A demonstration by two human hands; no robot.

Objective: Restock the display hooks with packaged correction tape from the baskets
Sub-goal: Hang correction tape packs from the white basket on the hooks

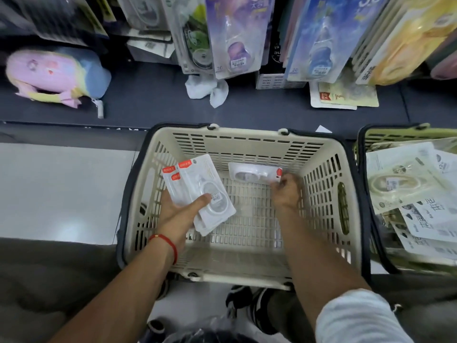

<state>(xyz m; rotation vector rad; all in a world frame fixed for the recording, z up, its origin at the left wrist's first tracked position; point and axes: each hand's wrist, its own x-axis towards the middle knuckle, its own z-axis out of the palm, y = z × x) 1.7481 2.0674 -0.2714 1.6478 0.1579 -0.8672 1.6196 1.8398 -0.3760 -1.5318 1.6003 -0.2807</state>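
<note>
A cream plastic basket [247, 142] stands on the floor below the display. My left hand [180, 211] grips a small stack of white correction tape packs [197, 186] with red tabs over the basket's left side. My right hand [286, 190] reaches to the basket's far side and pinches the red-tabbed end of one more white pack [252, 173] lying there. Purple, blue and yellow correction tape packages [235, 38] hang from hooks above.
A second, green basket [385, 134] at the right holds several white and green packs. On the dark shelf ledge lie a pastel plush pouch [57, 73], a crumpled white wrapper [210, 90] and flat packs [346, 97]. My shoes [249, 303] are below the basket.
</note>
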